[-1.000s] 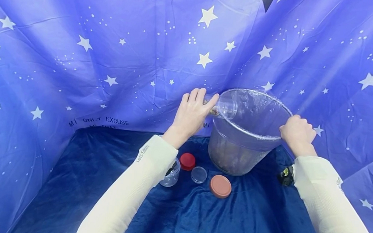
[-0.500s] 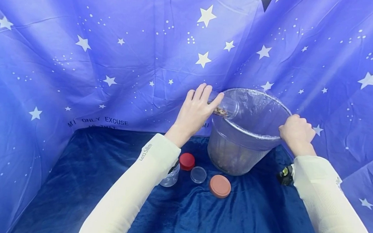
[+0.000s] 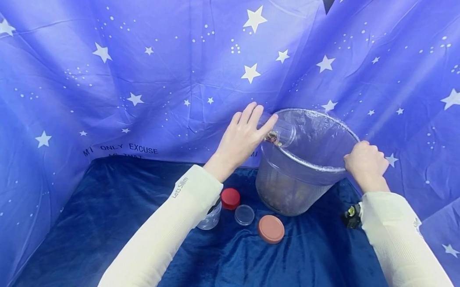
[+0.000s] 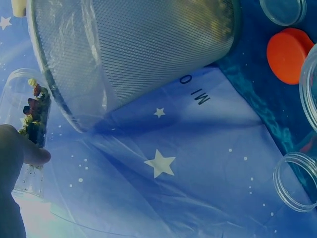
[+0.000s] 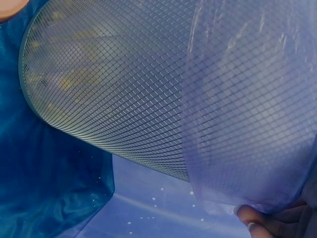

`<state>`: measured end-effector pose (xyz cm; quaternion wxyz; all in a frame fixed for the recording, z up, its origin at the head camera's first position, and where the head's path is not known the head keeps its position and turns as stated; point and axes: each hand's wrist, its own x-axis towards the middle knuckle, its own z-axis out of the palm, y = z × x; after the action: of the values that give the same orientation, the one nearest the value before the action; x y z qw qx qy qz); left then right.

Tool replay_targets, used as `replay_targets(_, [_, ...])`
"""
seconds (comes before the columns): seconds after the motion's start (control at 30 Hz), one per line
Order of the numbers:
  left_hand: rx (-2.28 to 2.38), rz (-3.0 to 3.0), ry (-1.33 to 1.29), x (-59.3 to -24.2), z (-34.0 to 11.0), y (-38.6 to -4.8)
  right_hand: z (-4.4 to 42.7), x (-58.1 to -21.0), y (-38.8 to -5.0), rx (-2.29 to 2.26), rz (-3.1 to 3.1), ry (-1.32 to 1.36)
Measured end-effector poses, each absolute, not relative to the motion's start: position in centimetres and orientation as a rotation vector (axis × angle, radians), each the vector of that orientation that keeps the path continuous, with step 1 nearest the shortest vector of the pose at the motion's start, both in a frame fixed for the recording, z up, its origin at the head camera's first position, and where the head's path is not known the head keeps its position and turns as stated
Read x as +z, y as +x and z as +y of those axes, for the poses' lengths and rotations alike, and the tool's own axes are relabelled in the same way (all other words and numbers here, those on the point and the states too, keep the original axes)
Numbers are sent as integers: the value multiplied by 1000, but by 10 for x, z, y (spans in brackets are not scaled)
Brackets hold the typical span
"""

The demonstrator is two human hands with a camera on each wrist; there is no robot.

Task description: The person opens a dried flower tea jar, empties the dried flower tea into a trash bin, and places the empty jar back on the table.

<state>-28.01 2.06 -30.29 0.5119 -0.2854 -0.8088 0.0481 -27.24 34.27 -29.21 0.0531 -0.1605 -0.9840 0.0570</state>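
Observation:
A clear jar [image 3: 288,128] lies tipped on its side at the left rim of a mesh wastebasket [image 3: 290,186], its mouth toward the inside. My left hand [image 3: 239,140] holds this jar around its body, thumb on the near side. Dried plant bits [image 4: 33,111], red, yellow and dark, rest along the jar's lower side, plain in the left wrist view. The wastebasket is lined with a clear plastic bag and leans a little. My right hand [image 3: 366,166] grips its right rim over the bag; in the right wrist view only some fingertips [image 5: 247,215] show. Blurred yellowish contents show through the mesh.
On the dark blue cloth [image 3: 305,266] lie a red lid [image 3: 230,199], a clear lid [image 3: 244,215] and a salmon-coloured lid [image 3: 271,229]. A clear jar [image 3: 209,221] stands partly behind the left sleeve. Another open jar [image 4: 294,183] shows in the left wrist view. A starry curtain hangs behind.
My left hand has moved slightly right and up with the jar, bringing it further over the rim. The plant bits have slid toward its mouth. My right hand stays on the rim.

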Motion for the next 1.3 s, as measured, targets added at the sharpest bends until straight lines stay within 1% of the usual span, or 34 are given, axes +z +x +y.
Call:
replay_targets(0.5, [-19,-2154,-638,-305,15,-276,346,-293,-273,182,-2992,-498])
replay_targets(0.77, [-8,-2087,-612,-305,19,-278,345,-293,-273,178,-2990,-493])
replay_targets(1.3, [205,-1846,-598,-303,29,-281,342,-292,-272,181,-2986,-484])
